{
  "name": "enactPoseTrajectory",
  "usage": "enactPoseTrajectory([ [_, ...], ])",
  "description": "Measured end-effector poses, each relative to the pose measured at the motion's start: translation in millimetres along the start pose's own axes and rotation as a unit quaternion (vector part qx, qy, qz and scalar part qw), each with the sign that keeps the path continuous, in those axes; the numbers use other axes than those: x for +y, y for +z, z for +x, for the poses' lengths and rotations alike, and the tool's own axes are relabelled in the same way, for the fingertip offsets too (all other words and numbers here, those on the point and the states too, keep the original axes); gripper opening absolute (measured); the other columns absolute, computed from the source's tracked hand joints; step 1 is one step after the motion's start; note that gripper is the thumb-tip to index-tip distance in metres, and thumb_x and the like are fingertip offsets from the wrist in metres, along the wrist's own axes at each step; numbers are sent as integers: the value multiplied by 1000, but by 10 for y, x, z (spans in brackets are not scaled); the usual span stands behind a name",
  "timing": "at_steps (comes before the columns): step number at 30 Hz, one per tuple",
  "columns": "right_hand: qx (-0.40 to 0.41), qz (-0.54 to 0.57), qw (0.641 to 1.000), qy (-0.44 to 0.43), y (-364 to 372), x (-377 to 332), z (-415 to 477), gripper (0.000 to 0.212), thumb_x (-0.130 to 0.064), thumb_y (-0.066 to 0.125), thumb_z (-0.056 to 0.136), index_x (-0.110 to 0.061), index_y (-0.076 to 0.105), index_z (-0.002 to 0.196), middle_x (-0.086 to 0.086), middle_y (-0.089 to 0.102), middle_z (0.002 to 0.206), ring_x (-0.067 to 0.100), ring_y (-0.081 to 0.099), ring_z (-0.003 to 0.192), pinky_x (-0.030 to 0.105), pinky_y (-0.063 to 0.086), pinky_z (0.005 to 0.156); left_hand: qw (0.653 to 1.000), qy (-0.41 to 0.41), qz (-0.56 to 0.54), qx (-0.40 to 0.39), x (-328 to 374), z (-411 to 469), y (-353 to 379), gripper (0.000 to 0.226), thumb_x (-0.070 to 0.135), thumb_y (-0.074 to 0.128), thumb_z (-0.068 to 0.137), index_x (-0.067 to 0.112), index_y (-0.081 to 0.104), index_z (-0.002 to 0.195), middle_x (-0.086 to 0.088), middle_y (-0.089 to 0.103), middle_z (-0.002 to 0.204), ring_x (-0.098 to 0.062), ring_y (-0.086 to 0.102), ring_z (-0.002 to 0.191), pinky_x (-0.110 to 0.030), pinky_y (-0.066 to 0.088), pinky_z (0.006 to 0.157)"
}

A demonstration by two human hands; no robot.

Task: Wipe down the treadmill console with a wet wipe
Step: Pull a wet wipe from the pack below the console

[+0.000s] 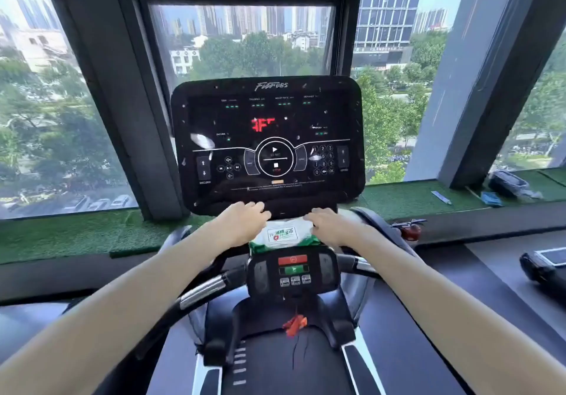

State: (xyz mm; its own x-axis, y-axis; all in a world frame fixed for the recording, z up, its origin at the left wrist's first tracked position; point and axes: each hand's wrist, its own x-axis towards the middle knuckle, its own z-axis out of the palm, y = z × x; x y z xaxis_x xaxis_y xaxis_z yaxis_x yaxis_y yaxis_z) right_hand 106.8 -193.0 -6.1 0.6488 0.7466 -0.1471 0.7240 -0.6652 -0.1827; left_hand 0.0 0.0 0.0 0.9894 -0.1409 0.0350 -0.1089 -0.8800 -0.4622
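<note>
both our hands flank the wipe pack [283,235] under the console [266,143], left hand [242,224] and right hand [332,226] flat, fingers loose, gripping nothing

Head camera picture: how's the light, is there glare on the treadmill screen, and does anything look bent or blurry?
Head view: bright daylight from the windows backlights the dark console; white reflection patches sit on its glass; wide-angle distortion tilts the window frames; the small console lettering is soft.
</note>
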Motion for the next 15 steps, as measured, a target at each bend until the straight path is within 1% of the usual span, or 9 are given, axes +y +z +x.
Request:
enactPoseTrajectory([
  [2, -15, 36, 999, 3, 96, 124, 290, 43, -13, 36, 96, -10, 38, 139, 15, 35, 144, 32, 29, 134, 46, 27, 108, 997, -9, -58, -42, -35, 261, 191, 26, 23, 38, 99, 13, 47, 122, -5, 51, 114, -22, 55, 102, -34, 47, 77],
  [5, -59, 71, 996, -9, 361, 298, 730, 43, -14, 40, 96, -7, 41, 138, 16, 37, 145, 29, 34, 133, 37, 28, 109, 988, 5, -132, -84, -8, 591, 509, 29, 27, 41, 98, 12, 48, 122, -5, 51, 112, -23, 55, 102, -36, 48, 76],
  [8, -88, 88, 992, -18, 540, 359, 1045, 41, -17, 41, 96, -6, 45, 135, 16, 44, 141, 28, 42, 128, 34, 33, 106, 976, 5, -201, -87, 32, 826, 852, 33, 32, 48, 95, 13, 51, 122, -4, 51, 114, -20, 53, 105, -34, 48, 76],
  [10, -87, 113, 990, -11, 647, 386, 1173, 38, -17, 43, 95, -5, 49, 131, 18, 54, 129, 29, 53, 114, 30, 41, 94, 965, 4, -243, -95, 100, 914, 1076, 35, 33, 54, 92, 13, 52, 121, -3, 50, 116, -21, 51, 111, -37, 49, 79],
  [11, -82, 126, 989, -6, 682, 392, 1210, 36, -16, 44, 94, -3, 52, 128, 19, 58, 122, 29, 57, 106, 28, 42, 86, 961, 3, -256, -106, 137, 940, 1160, 38, 33, 56, 90, 14, 51, 122, -3, 49, 119, -21, 49, 114, -39, 49, 80],
  [12, -75, 132, 988, -2, 704, 392, 1227, 34, -14, 45, 93, -2, 53, 124, 19, 61, 116, 29, 58, 103, 28, 41, 82, 956, 0, -271, -112, 171, 956, 1227, 41, 34, 57, 89, 15, 50, 125, -2, 47, 122, -21, 45, 117, -40, 49, 81],
  [13, -69, 136, 988, -1, 735, 403, 1240, 33, -12, 47, 92, -2, 54, 123, 19, 62, 115, 30, 57, 105, 29, 41, 84, 953, -8, -281, -114, 199, 971, 1273, 44, 34, 58, 89, 15, 49, 127, -2, 46, 125, -21, 42, 120, -41, 49, 83],
  [15, -50, 148, 988, 9, 779, 423, 1259, 37, -10, 48, 90, -5, 53, 127, 15, 61, 122, 29, 55, 113, 30, 41, 93, 953, -16, -285, -98, 229, 993, 1315, 47, 37, 57, 89, 14, 48, 129, -2, 47, 130, -21, 39, 124, -41, 48, 88],
])
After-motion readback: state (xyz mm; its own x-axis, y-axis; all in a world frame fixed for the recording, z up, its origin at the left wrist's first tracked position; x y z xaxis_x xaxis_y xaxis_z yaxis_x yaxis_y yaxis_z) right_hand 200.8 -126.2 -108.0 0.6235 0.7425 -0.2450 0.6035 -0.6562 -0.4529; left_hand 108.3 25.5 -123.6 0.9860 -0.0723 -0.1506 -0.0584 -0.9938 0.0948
